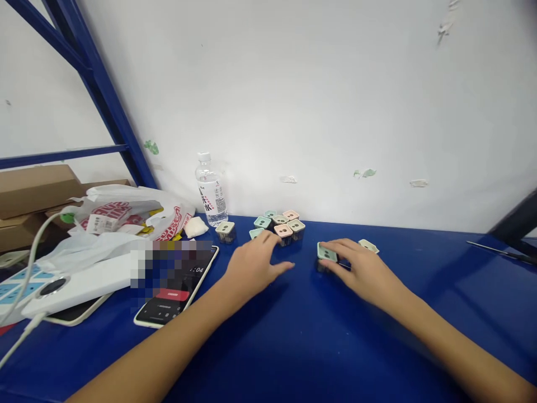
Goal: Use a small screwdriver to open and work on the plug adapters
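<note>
My right hand (359,267) has its thumb and fingers around a small square box with a mint-green lid (326,253), which is low over or on the blue tabletop (293,347). Just behind those fingers lies a cream lid-like piece (369,246). My left hand (254,266) is empty, thumb and fingers apart, in front of a cluster of similar small boxes. In that cluster are a pink-lidded box (283,232), a mint-lidded box (262,223) and a beige-lidded box (296,226); my left fingers partly hide another mint one. Farther left a single cream-lidded box (225,231) stands apart.
A water bottle (212,193) stands against the wall. On the left lie a lit phone (180,291), a white device with a cable (84,288), plastic bags (126,210) and cardboard boxes (37,190). A thin metal rod (499,252) lies at the right.
</note>
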Action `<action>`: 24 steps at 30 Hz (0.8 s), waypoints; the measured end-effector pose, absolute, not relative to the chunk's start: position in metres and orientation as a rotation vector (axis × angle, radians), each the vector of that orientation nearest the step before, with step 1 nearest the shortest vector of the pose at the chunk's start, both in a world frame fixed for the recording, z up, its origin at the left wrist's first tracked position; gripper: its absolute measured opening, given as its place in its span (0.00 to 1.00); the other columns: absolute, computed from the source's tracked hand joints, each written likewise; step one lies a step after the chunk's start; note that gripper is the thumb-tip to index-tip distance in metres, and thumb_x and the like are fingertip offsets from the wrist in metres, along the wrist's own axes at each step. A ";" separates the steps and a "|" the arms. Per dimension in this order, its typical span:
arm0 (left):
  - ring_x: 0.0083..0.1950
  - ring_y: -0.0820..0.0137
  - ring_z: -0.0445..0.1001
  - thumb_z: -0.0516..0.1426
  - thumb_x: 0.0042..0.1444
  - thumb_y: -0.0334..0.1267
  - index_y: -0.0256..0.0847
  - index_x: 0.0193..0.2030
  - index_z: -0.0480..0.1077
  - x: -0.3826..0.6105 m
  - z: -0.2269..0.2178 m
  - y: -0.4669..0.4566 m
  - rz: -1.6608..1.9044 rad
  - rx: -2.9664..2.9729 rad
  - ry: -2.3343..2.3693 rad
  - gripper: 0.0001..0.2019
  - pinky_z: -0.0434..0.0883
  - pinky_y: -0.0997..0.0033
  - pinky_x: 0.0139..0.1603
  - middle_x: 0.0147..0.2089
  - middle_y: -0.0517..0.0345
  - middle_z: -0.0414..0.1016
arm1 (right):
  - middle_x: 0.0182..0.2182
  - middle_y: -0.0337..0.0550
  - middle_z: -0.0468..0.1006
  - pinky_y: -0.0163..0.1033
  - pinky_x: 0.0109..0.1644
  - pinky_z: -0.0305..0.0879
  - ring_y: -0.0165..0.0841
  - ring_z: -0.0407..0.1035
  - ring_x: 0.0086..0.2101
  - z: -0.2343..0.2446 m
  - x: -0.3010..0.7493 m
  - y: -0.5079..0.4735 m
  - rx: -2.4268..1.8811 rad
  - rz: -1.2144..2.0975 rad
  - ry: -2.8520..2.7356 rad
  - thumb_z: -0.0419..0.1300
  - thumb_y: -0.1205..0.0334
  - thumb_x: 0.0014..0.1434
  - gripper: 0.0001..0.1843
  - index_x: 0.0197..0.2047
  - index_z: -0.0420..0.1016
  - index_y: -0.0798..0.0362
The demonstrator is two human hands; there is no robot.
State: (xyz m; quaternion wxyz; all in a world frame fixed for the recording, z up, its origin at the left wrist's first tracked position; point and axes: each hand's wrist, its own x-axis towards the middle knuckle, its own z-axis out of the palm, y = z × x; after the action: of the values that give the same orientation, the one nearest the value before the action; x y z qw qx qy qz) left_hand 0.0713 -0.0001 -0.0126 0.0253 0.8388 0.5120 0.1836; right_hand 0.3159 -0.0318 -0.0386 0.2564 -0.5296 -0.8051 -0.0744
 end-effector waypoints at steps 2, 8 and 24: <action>0.49 0.56 0.78 0.61 0.59 0.47 0.41 0.54 0.68 0.064 -0.007 0.007 0.476 2.604 1.802 0.20 0.74 0.61 0.44 0.58 0.52 0.71 | 0.48 0.49 0.81 0.48 0.46 0.71 0.43 0.75 0.43 -0.043 0.322 -0.020 -1.476 -0.278 -2.148 0.53 0.55 0.67 0.15 0.49 0.78 0.50; 0.51 0.56 0.76 0.57 0.63 0.37 0.39 0.50 0.67 0.056 -0.005 0.015 0.321 2.607 1.893 0.10 0.71 0.64 0.42 0.53 0.48 0.71 | 0.51 0.55 0.80 0.58 0.47 0.64 0.52 0.71 0.47 -0.054 0.333 -0.009 -1.634 -0.481 -2.011 0.49 0.60 0.67 0.18 0.49 0.78 0.53; 0.35 0.71 0.70 0.60 0.58 0.45 0.40 0.34 0.69 0.082 -0.020 -0.030 0.603 2.387 0.993 0.10 0.67 0.71 0.38 0.43 0.56 0.73 | 0.27 0.46 0.80 0.42 0.25 0.60 0.41 0.74 0.22 -0.053 0.374 -0.061 -1.954 -0.148 -2.173 0.54 0.53 0.60 0.12 0.30 0.73 0.49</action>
State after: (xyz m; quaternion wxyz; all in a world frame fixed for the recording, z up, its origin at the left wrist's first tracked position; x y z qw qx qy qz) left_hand 0.0818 -0.0302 -0.0200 0.2411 0.8726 0.3632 0.2203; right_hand 0.3736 -0.0613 -0.0526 0.1077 -0.6638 -0.7384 -0.0503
